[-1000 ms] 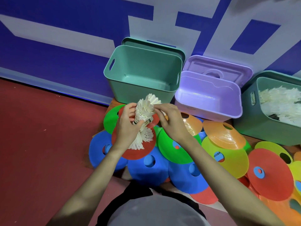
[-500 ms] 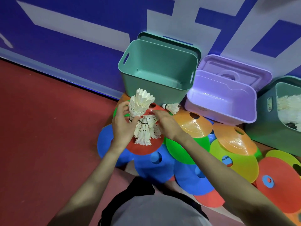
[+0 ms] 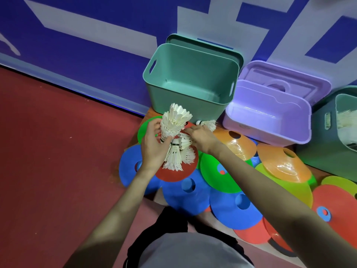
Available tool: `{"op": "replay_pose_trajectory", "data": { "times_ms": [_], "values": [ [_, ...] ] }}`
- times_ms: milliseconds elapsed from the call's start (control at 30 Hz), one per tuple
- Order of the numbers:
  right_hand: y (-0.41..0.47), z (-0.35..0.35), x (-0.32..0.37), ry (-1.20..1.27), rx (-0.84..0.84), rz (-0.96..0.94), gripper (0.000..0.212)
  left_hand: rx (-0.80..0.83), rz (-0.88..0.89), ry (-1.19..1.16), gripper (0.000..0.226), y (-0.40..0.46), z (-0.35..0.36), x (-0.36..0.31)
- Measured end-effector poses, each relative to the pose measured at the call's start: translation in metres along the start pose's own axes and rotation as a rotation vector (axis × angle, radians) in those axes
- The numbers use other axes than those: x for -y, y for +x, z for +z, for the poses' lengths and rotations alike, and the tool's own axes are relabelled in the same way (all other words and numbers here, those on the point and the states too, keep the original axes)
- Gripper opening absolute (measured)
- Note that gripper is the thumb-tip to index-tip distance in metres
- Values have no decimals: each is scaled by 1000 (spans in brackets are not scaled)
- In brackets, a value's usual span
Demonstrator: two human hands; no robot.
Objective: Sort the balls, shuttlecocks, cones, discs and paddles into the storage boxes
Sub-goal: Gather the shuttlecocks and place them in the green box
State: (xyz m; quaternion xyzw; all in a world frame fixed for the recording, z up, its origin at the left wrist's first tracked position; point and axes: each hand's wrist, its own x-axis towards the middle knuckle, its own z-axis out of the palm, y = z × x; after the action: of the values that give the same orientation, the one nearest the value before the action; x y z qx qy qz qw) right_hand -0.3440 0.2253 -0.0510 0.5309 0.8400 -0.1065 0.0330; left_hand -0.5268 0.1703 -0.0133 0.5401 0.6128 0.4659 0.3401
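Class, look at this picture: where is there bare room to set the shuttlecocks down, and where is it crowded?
Free: the red floor left of the blue disc, along the wall; the green box and the purple box show bare insides. Crowded: the pile of discs before the boxes, where the left hand grips shuttlecocks and the right hand reaches in.

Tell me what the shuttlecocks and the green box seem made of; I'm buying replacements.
Shuttlecocks: apparently real feathers, matte off-white, judging by separate frayed vanes; the bases look white with a dark band, material unclear. Green box: moulded plastic, smooth satin finish, with rounded rim, cut-out handles and soft sheen.
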Motion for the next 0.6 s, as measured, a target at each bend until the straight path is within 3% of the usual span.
{"op": "replay_pose_trajectory", "data": {
  "times_ms": [133,233,333,600],
  "values": [
    [-24,-10,-18,26,-93,204,51,35,15,3,51,1,12,-5],
    [-62,-18,-41,367,-236,421,70,98,17,-21,51,-1,29,-13],
    [-105,-32,-61,681,-458,494,72,179,38,-46,51,-6,53,-26],
    [-197,-82,-93,913,-1035,602,16,409,164,-18,51,-29,135,-66]
  ]
}}
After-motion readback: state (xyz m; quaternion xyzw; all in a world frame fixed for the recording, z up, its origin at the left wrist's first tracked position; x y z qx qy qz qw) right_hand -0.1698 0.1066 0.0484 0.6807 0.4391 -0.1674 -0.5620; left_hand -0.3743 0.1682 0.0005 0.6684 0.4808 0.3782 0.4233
